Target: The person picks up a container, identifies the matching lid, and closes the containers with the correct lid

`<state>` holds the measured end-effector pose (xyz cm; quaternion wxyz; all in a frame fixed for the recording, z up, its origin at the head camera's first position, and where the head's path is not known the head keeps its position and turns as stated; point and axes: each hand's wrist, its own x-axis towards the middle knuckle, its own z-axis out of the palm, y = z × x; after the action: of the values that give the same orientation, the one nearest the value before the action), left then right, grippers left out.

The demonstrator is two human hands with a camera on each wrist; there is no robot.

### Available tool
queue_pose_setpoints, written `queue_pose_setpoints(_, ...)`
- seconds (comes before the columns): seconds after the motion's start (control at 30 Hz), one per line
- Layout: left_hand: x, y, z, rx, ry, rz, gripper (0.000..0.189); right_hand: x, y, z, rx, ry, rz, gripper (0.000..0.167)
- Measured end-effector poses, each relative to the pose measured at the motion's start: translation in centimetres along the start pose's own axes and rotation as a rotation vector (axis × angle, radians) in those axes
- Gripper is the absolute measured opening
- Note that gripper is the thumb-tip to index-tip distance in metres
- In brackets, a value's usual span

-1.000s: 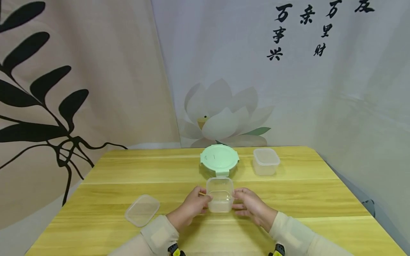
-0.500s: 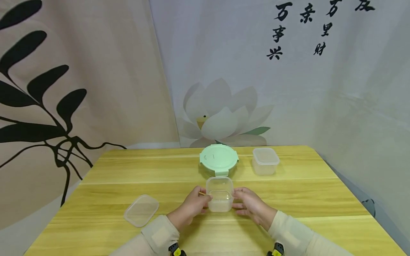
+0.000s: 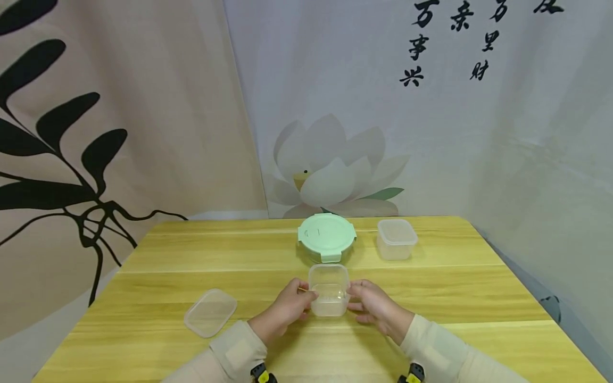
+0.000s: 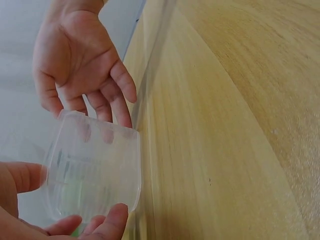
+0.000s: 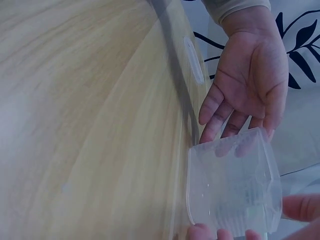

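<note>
A clear plastic food container (image 3: 329, 292) without a lid stands upright between the two hands near the middle of the table. My left hand (image 3: 287, 308) grips its left side, thumb at the rim and fingers along the wall. On the opposite side my right hand (image 3: 378, 308) holds it, and through the clear wall its fingers show in the left wrist view. Whether the base touches the wood cannot be told. A translucent square lid (image 3: 210, 313) lies flat on the table, left of the left hand.
Behind the container sits a round box with a mint-green clip lid (image 3: 327, 234). A second translucent box (image 3: 397, 239), lid on, stands at the back right. The wooden table (image 3: 460, 282) ends at a printed cloth backdrop (image 3: 479, 133).
The head view shifts very slightly. Both hands and the container keep practically the same position and hold.
</note>
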<state>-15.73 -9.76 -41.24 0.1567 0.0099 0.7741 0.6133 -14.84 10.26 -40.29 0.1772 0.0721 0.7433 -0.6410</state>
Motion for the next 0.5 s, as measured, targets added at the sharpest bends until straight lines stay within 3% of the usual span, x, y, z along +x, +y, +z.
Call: queue_pose_setpoints(0.5, -0.51, 0.03, -0.05, 0.024, -0.016, -0.014, 0.034, -0.26, 0.31, -0.34, -0.024, -0.007, 0.000, 0.042)
